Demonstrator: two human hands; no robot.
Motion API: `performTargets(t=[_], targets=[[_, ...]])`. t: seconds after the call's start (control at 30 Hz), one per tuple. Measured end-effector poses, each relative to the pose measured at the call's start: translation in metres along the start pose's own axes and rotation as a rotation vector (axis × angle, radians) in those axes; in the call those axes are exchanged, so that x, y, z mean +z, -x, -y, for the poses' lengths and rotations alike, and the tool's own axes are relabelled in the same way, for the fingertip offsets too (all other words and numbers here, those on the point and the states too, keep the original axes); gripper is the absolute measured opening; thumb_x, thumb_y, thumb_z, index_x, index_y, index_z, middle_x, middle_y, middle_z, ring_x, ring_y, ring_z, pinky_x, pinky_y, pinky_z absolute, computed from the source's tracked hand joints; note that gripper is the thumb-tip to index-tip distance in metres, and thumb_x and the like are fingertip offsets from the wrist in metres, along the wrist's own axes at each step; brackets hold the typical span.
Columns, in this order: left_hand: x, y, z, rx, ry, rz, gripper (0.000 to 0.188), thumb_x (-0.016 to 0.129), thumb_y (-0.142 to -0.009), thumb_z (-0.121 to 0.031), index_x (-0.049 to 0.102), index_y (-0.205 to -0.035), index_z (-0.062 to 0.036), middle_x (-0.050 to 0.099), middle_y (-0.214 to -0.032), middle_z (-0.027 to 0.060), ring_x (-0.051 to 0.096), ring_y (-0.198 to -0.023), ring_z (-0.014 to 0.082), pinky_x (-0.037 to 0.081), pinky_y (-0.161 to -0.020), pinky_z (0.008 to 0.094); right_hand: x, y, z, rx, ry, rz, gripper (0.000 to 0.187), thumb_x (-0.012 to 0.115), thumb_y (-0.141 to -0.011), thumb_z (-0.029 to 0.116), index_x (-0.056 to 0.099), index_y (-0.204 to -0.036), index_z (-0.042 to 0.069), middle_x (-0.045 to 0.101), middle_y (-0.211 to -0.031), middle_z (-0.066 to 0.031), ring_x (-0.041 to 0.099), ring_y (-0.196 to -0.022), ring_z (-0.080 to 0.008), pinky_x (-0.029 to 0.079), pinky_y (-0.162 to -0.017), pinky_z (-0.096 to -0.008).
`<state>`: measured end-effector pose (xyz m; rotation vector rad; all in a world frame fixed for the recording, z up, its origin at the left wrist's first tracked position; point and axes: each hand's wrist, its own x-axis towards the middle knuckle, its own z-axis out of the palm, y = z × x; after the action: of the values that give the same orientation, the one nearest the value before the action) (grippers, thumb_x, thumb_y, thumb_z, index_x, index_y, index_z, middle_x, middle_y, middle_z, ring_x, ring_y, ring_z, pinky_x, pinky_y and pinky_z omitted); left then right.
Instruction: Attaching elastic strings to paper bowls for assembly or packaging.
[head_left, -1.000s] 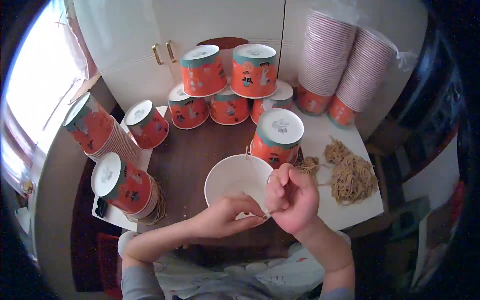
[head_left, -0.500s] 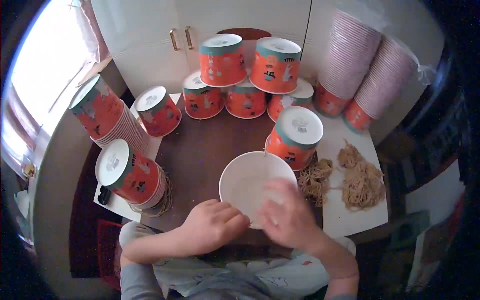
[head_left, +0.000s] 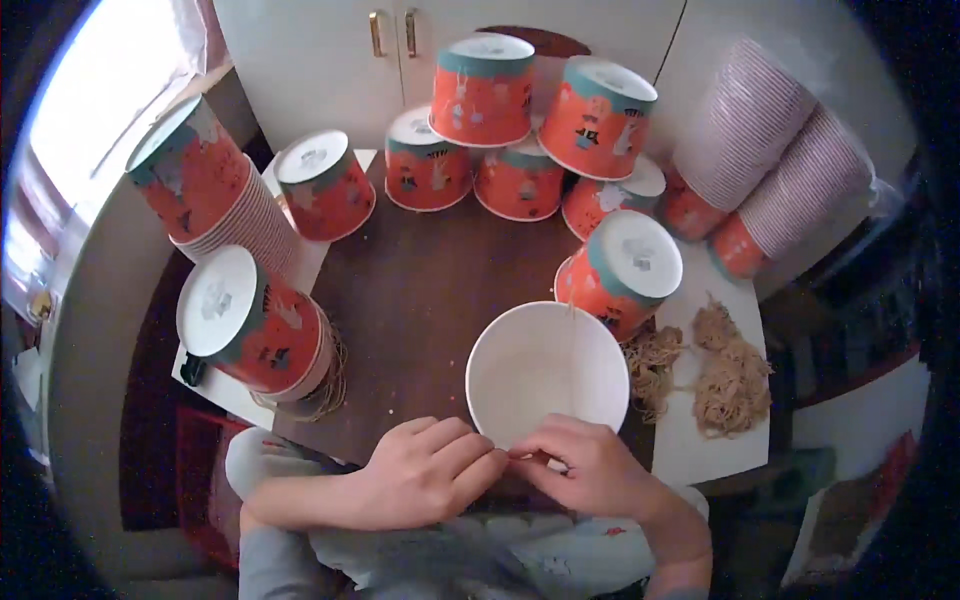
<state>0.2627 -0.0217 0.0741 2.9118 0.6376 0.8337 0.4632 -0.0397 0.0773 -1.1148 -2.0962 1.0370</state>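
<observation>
A large paper tub [head_left: 520,375], white inside, stands with its mouth up in front of me. At its near rim, my left hand [head_left: 430,472] is closed, fingertips pinched together. My right hand [head_left: 585,465] pinches right beside the left fingertips, thumb against index finger. Whatever sits between the two pinches is too small or hidden to name. Just beyond the open tub, an upturned orange-and-green paper tub [head_left: 625,270] with a white base leans on others. Thin brown strands from a tangled twine pile [head_left: 652,368] lie by it.
A second twine heap [head_left: 733,380] lies on the white board at right. Upturned tubs [head_left: 483,90] are stacked at the back. Plastic-wrapped tub stacks [head_left: 745,125] lean at the back right. Nested tubs [head_left: 255,320] stand at left, with twine beside them.
My right hand has come down from over the tub's mouth to meet my left fingertips at the near rim. The view has shifted slightly.
</observation>
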Motion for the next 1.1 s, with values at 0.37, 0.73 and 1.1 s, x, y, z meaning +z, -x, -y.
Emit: performTargets(t=[0.37, 0.73, 1.1], targets=[[0.028, 0.011, 0.003, -0.24, 0.262, 0.165, 0.029, 0.062, -0.073, -0.014, 0.055, -0.098, -0.0028, 0.056, -0.069, 0.0068, 0.056, -0.056, 0.0195, 0.047, -0.048, 0.0303, -0.007, 0.002, -0.027, 0.022, 0.194, -0.042, 0.006, 0.063, -0.072, 0.008, 0.062, -0.077, 0.005, 0.056, -0.069, -0.0065, 0.057, -0.059, -0.0188, 0.046, -0.054, -0.029], [0.037, 0.039, -0.002, -0.388, 0.382, 0.025, 0.023, 0.063, -0.07, -0.006, 0.057, -0.092, -0.0019, 0.059, -0.076, 0.0105, 0.06, -0.062, 0.0237, 0.049, -0.052, 0.0318, 0.012, 0.009, -0.016, 0.034, 0.328, 0.014, 0.012, 0.055, -0.078, 0.02, 0.055, -0.084, 0.009, 0.053, -0.074, -0.0074, 0.057, -0.065, -0.0253, 0.048, -0.056, -0.0357], [0.086, 0.077, -0.009, -0.491, 0.297, -0.19, 0.024, 0.065, -0.066, -0.004, 0.056, -0.089, -0.0048, 0.057, -0.09, 0.0103, 0.06, -0.065, 0.0221, 0.05, -0.051, 0.0307, 0.071, 0.016, -0.058, 0.141, 0.375, -0.096, 0.011, 0.057, -0.075, 0.013, 0.057, -0.083, 0.006, 0.056, -0.078, -0.0103, 0.056, -0.071, -0.0278, 0.047, -0.062, -0.0367]])
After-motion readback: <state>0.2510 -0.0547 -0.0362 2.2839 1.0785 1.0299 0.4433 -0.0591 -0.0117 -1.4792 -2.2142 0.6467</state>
